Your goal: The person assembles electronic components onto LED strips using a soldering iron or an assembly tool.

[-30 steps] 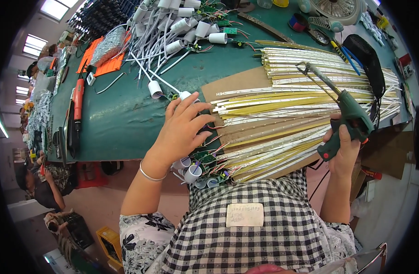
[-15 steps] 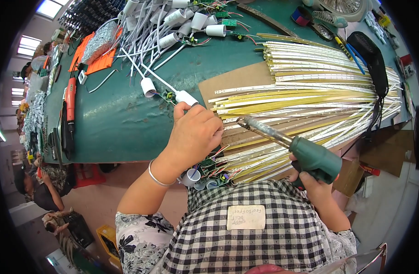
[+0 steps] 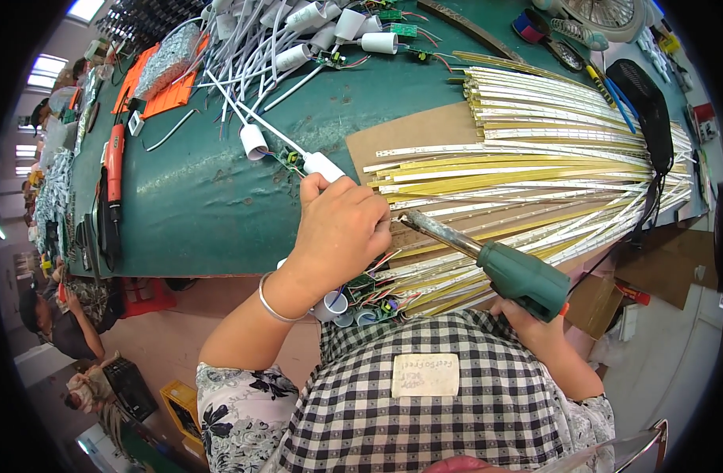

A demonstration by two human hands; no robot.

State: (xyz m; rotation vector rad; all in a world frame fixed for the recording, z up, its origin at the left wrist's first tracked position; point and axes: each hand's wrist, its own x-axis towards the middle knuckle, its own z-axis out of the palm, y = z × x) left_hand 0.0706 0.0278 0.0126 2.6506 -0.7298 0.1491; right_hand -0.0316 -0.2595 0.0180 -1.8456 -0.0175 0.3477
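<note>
My left hand is closed, thumb and fingers pinched at the near end of a white cylindrical plastic cap on a white cable. Its fingertips are partly hidden, so anything else in the pinch does not show. Beside that cap lies a second white cap, with a small green circuit board and thin wires between them. My right hand grips a green soldering gun from below; its metal tip points left, close to my left fingers. Long white and yellow LED strips fan out under and behind the gun.
White caps with cables are heaped at the back. An orange electric screwdriver lies on the green table mat at left. More caps and boards sit by my apron. Pliers and a black handled thing lie far right.
The soldering gun has moved left and slightly down, bringing its tip nearer my left fingers. My left hand keeps nearly the same place and pinch. The whole view has shifted slightly.
</note>
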